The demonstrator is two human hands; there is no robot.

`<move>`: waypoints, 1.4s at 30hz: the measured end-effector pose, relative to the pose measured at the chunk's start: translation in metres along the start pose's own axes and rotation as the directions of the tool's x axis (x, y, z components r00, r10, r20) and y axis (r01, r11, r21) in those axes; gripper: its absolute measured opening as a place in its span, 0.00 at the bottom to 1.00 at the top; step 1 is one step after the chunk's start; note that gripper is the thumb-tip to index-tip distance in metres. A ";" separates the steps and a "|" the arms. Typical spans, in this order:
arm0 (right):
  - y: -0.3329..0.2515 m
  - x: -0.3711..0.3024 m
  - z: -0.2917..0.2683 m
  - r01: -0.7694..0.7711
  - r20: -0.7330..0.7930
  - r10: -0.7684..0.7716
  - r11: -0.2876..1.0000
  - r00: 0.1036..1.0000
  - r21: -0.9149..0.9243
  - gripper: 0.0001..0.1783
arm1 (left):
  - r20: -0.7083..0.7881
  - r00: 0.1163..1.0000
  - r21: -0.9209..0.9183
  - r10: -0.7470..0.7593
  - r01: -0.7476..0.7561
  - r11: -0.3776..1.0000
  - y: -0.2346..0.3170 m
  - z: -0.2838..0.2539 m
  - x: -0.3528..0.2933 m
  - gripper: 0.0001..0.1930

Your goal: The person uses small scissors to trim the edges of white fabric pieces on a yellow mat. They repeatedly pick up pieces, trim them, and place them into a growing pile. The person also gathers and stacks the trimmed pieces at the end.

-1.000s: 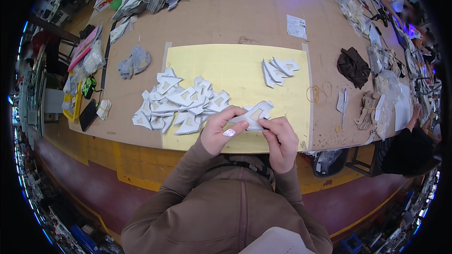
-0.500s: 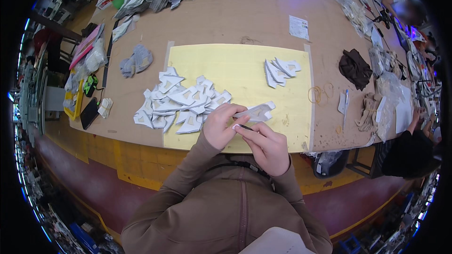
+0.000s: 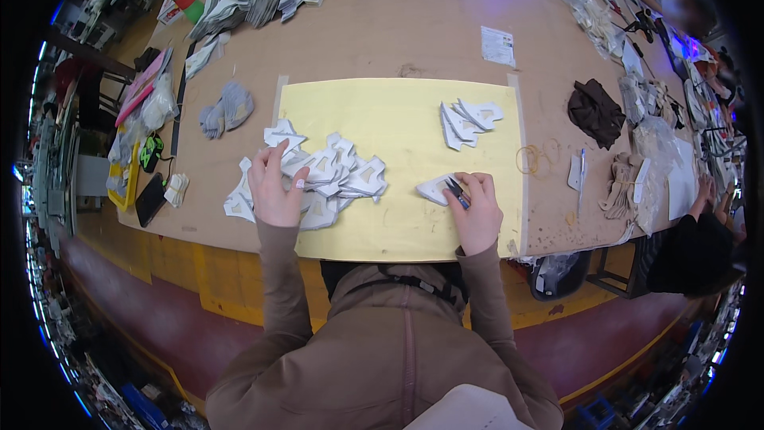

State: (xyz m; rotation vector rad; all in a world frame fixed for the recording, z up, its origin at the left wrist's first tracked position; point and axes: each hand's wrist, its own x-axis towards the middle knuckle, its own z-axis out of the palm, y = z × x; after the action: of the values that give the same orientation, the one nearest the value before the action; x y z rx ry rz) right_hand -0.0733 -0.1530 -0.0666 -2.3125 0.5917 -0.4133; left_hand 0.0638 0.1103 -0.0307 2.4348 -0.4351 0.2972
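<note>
My left hand [image 3: 274, 191] is over the left part of a heap of white cut pieces [image 3: 325, 171] with cut-out openings, its fingers spread and touching the pieces. Whether it pinches one of them is not visible. In my right hand [image 3: 479, 211] is a small dark tool with two narrow prongs, which looks like thread snips [image 3: 457, 190]. Beside those prongs a single white piece [image 3: 433, 189] lies at the fingertips, partly covered by the hand. Farther back on the right sits a small stack of similar white pieces [image 3: 468, 123].
A yellow sheet [image 3: 358, 103], taped at its sides, covers the middle of the brown table. Grey gloves [image 3: 227, 109] lie left, near a dark phone [image 3: 150, 199]. To the right are rubber bands [image 3: 539, 159], a pen [image 3: 582, 179] and a dark cloth [image 3: 597, 114]. Another person sits at the far right.
My left hand has let go of the single white piece and moved left onto the heap. My right hand has shifted slightly right with the snips, and that piece is now lower beside it.
</note>
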 end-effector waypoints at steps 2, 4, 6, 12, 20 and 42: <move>0.003 -0.001 0.003 -0.051 0.022 0.049 0.991 0.999 0.126 0.14 | 0.035 0.999 -0.180 -0.006 0.012 0.984 0.021 0.010 -0.001 0.19; 0.004 -0.002 0.004 -0.146 0.120 0.115 0.943 0.986 0.300 0.11 | 0.261 0.965 -0.464 0.003 0.123 0.877 0.045 0.023 -0.009 0.20; -0.003 -0.005 0.001 -0.171 0.156 0.122 0.920 0.980 0.352 0.10 | 0.293 0.922 -0.461 0.252 -0.095 0.882 0.069 0.043 -0.019 0.17; -0.018 -0.013 -0.021 -0.230 0.169 0.157 0.717 0.973 0.658 0.08 | 0.681 0.702 -0.511 0.207 0.254 0.821 0.085 0.049 -0.023 0.12; -0.030 -0.010 -0.024 -0.503 0.472 0.175 0.287 0.864 0.815 0.13 | 0.405 0.815 -0.791 0.414 0.085 0.606 0.094 0.036 -0.022 0.06; -0.061 -0.024 -0.040 0.204 -0.009 -0.225 0.869 0.974 0.451 0.17 | 0.287 0.893 -0.749 0.348 -0.018 0.663 0.094 0.039 -0.025 0.07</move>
State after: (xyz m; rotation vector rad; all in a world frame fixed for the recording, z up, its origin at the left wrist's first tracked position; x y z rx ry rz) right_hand -0.0932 -0.1231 0.0012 -1.9332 0.1839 -0.5397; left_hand 0.0097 0.0221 -0.0163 1.6230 -0.8183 -0.2883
